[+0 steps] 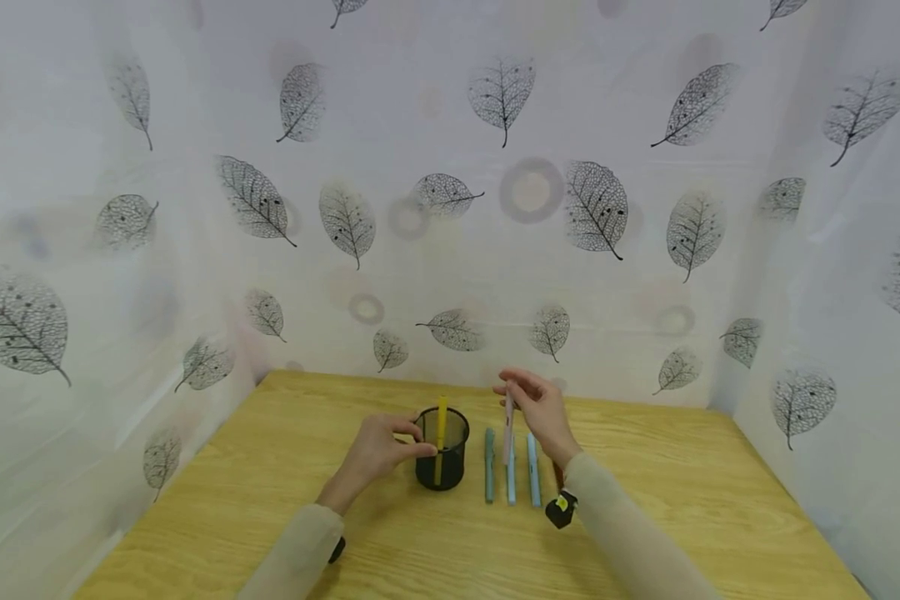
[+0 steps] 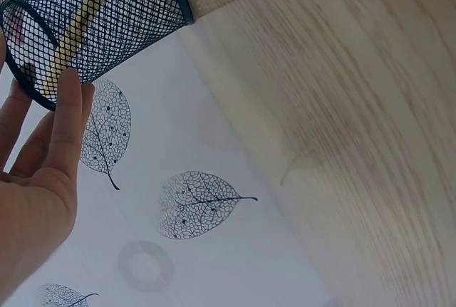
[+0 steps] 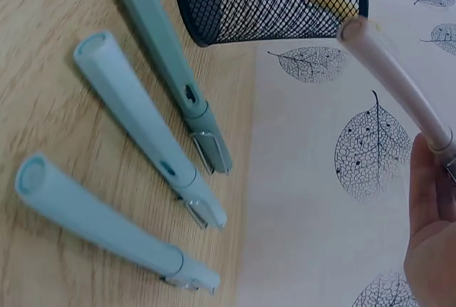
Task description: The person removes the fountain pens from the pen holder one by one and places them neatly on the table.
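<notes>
My left hand (image 1: 382, 450) holds the rim of a black mesh pen cup (image 1: 450, 479), thumb at the near side and fingers at the left. The cup stands upright, with a yellow pen (image 1: 442, 425) leaning inside. Up off the table, my right hand (image 1: 542, 410) pinches a pale pink pen (image 1: 507, 429) by its cap end; it hangs nearly upright to the right of the cup. Beneath and beside it lie a green pen (image 3: 162, 50) and two light blue pens, one in the middle (image 3: 135, 111) and one farther right (image 3: 100, 214).
A reddish-brown strip (image 1: 558, 477), mostly hidden, shows beside my right wrist. The wood-grain table (image 1: 412, 550) meets a white leaf-print sheet (image 1: 435, 275) at the back and both sides.
</notes>
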The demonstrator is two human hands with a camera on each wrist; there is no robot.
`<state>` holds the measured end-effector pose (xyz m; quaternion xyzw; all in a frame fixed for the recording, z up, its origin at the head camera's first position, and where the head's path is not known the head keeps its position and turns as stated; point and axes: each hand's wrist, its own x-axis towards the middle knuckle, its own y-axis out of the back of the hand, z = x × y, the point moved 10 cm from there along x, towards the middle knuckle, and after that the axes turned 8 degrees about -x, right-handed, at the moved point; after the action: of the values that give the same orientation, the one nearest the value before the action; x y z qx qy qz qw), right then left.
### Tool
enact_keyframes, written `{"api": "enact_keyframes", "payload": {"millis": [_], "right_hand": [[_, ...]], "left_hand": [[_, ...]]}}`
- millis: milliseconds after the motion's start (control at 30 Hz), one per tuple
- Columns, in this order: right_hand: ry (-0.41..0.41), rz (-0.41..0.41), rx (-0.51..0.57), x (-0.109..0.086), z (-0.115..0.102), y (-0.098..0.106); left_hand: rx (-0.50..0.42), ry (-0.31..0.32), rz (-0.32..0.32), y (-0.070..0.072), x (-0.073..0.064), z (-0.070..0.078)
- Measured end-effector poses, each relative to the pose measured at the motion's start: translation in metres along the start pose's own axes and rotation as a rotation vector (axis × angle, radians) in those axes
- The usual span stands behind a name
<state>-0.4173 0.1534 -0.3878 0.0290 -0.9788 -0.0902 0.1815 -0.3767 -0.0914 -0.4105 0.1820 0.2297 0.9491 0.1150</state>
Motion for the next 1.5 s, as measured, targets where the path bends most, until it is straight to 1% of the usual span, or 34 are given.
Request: {"api": "enact_keyframes", "payload": {"millis": [167, 267, 367, 500, 600, 667, 867, 1067, 1167, 1400, 1500], "right_hand": [[-0.033, -0.018, -0.098, -0.003, 0.005, 0.007], [-0.040, -0.036, -0.122, -0.003, 0.009, 0.009], [-0.029, -0.071, -0.116, -0.004, 0.012, 0.009], [-0.029, -0.114, -0.114, -0.007, 0.015, 0.009], [-0.037, -0.124, -0.107, -0.010, 0.017, 0.011], [-0.043, -0.127, -0.101, -0.012, 0.018, 0.013], [-0.081, -0.145, -0.057, -0.016, 0.024, 0.017], [-0.082, -0.170, -0.065, -0.018, 0.026, 0.021], [-0.081, -0.172, -0.077, -0.018, 0.028, 0.025], [-0.090, -0.144, -0.032, -0.019, 0.033, 0.033], [-0.104, -0.133, -0.031, -0.020, 0.036, 0.036]], "left_hand": [[0.014, 0.014, 0.007, 0.001, 0.000, 0.000], [0.026, 0.029, 0.011, 0.001, 0.000, -0.001], [0.030, 0.032, 0.012, 0.001, 0.000, -0.002], [0.001, 0.019, 0.006, 0.001, 0.000, -0.001], [-0.012, -0.001, 0.003, 0.000, 0.000, 0.001], [-0.005, -0.009, 0.004, 0.000, 0.000, 0.003], [0.004, -0.003, 0.006, 0.001, -0.001, 0.003], [-0.001, -0.009, 0.008, 0.001, -0.001, 0.004], [0.005, -0.011, 0.008, 0.000, 0.000, 0.004], [-0.002, 0.000, 0.005, -0.001, 0.000, 0.003], [0.005, 0.003, 0.007, 0.000, -0.001, 0.003]]}}
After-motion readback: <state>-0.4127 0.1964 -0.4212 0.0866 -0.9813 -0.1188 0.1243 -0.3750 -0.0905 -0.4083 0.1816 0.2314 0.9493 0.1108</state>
